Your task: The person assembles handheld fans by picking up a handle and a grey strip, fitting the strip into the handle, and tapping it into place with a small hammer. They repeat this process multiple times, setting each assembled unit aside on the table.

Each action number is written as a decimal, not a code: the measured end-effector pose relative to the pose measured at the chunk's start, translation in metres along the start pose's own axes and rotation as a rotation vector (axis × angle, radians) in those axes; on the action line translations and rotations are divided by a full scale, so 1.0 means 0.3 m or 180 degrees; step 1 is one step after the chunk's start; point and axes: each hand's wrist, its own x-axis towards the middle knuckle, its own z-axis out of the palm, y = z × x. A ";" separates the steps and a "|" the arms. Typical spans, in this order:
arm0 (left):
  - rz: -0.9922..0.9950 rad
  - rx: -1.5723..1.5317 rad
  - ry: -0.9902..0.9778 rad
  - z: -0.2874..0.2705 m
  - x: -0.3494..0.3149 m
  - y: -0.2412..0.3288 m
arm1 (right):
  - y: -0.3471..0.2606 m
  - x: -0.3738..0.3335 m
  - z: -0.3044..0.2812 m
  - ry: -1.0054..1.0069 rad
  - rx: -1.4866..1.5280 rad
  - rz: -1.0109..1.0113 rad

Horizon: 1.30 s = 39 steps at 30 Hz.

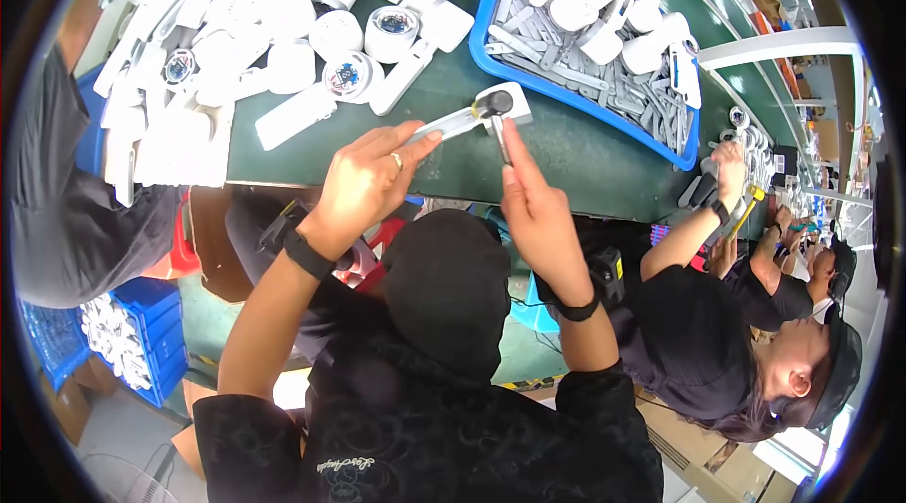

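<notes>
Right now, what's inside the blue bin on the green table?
The blue bin holds flat grey strips with bulkier white plastic parts piled on them. The bin's bottom is covered, so anything beneath them can't be seen.

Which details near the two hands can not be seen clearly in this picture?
Head view only:
- Tool tip under right hand: too small to identify.
- White part: left hand hides its handle end.
- Blue tray: far side cut by the rim.
- Table front edge: forearms cover it.

Green bench (566, 159): white parts (236, 41), blue tray (491, 22).
</notes>
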 end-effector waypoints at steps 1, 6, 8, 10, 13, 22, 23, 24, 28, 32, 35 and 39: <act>-0.0014 0.0073 -0.0024 -0.006 -0.012 -0.014 | -0.026 0.004 -0.030 -0.0193 0.0129 0.0222; 0.0037 0.0053 0.0084 -0.009 -0.013 -0.011 | -0.088 -0.022 -0.031 0.0423 0.0524 0.0068; -0.0045 0.0044 0.0021 -0.013 -0.013 -0.014 | -0.040 0.007 -0.003 -0.0034 -0.0125 0.0107; -0.0010 0.0111 -0.0079 -0.013 -0.017 -0.020 | -0.061 -0.007 -0.059 -0.0334 -0.0001 0.0453; -0.0017 -0.0004 0.0075 -0.017 -0.028 -0.023 | -0.117 -0.036 -0.040 0.0160 0.0405 0.0216; -0.0038 -0.0006 0.0053 -0.019 -0.027 -0.022 | -0.145 -0.053 -0.062 0.0309 0.0508 -0.0053; -0.0026 -0.0030 0.0047 -0.015 -0.018 -0.018 | -0.121 -0.058 -0.041 0.0444 0.0581 -0.0265; -0.0005 -0.0055 0.0059 -0.010 -0.007 -0.015 | -0.077 -0.040 -0.018 0.0456 0.0258 -0.0401; -0.0038 -0.0031 -0.0002 -0.013 -0.009 -0.021 | -0.070 0.012 -0.027 -0.0277 -0.0368 0.0305; -0.0175 -0.0155 0.0128 0.001 -0.038 -0.031 | -0.131 -0.039 -0.043 -0.0203 0.0268 -0.0156; -0.1162 -0.0483 0.0011 0.023 -0.032 -0.006 | -0.092 -0.043 -0.018 0.0008 0.0237 -0.0592; -0.1191 -0.0449 0.0005 0.016 -0.030 -0.006 | -0.053 -0.017 0.008 -0.0315 -0.0136 -0.0605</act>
